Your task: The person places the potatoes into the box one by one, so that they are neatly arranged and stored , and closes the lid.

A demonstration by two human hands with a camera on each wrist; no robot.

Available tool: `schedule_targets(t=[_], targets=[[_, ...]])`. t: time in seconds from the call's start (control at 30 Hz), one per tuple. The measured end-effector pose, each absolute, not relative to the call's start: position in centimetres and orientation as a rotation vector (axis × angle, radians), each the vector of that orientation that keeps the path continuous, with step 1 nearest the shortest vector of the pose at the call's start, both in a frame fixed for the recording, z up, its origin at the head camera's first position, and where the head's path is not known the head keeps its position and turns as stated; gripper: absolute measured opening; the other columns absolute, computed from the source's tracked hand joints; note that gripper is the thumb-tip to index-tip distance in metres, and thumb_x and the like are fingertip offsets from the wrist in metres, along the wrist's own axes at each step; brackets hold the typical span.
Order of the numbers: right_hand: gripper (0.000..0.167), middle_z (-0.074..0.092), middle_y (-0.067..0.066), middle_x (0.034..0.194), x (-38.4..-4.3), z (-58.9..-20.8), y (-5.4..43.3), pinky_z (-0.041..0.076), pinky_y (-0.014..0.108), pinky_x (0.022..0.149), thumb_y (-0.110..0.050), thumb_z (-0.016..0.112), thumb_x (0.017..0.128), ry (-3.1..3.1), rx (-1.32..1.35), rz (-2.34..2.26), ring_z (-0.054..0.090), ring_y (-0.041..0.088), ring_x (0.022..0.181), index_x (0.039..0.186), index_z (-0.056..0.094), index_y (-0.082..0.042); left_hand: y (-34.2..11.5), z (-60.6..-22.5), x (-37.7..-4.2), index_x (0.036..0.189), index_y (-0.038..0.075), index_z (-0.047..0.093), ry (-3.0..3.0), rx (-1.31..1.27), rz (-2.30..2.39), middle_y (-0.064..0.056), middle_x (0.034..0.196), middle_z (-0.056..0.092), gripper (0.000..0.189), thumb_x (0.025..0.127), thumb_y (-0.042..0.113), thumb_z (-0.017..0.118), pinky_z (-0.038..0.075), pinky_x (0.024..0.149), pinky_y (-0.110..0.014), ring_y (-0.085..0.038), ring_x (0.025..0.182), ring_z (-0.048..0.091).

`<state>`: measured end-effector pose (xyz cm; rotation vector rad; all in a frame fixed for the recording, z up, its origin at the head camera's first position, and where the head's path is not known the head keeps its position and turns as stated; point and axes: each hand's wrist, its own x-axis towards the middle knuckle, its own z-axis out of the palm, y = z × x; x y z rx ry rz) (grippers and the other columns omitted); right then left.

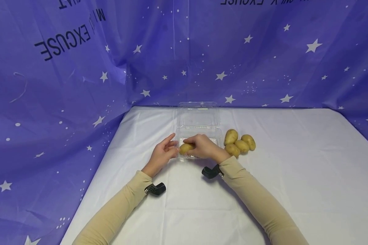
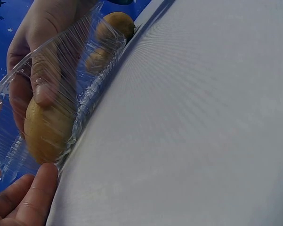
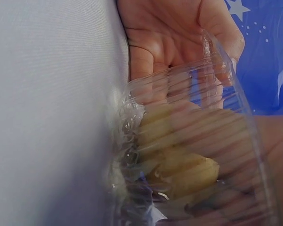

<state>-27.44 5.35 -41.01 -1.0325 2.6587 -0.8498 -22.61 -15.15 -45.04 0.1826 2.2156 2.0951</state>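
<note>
A clear plastic clamshell box (image 1: 199, 127) stands on the white table with its lid raised at the back. My right hand (image 1: 203, 147) reaches into the box and grips a yellow potato (image 1: 186, 148) near its left end, thumb on the near side. Through the ribbed wall the left wrist view shows the same potato (image 2: 49, 134) under the thumb. My left hand (image 1: 163, 154) is at the box's left side, fingers extended and fingertips at the wall. In the right wrist view, yellow potato surface (image 3: 183, 172) shows blurred through the plastic; whether it is one potato or two I cannot tell.
Several loose potatoes (image 1: 241, 146) lie in a cluster just right of the box, beside my right wrist. White cloth (image 1: 184, 211) covers the table. A purple curtain (image 1: 248, 61) with white stars hangs behind and along the left.
</note>
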Motion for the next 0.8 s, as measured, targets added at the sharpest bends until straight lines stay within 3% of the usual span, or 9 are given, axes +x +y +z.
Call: schedule_targets(t=[0.63, 0.8], targets=[[0.046, 0.072, 0.016, 0.127, -27.18, -40.56, 5.69, 0.057, 0.040, 0.103, -0.018, 0.076, 0.090, 2.638, -1.017, -0.822, 0.068, 0.029, 0.118, 0.130, 0.067, 0.004, -15.11, -44.96, -22.52, 0.159, 0.002, 0.032, 2.224, 0.168, 2.091, -0.033, 0.144, 0.052, 0.070, 0.095, -0.002, 0.061, 0.059, 0.079, -0.015, -0.009, 0.103, 0.064], [0.046, 0.072, 0.017, 0.126, -27.07, -40.43, 5.78, 0.057, 0.039, 0.103, -0.017, 0.076, 0.090, 2.637, -1.021, -0.826, 0.068, 0.029, 0.118, 0.130, 0.067, 0.004, -15.04, -45.06, -22.53, 0.159, 0.002, 0.032, 2.227, 0.168, 2.087, -0.034, 0.144, 0.052, 0.069, 0.095, -0.001, 0.060, 0.060, 0.080, -0.016, -0.004, 0.099, 0.064]])
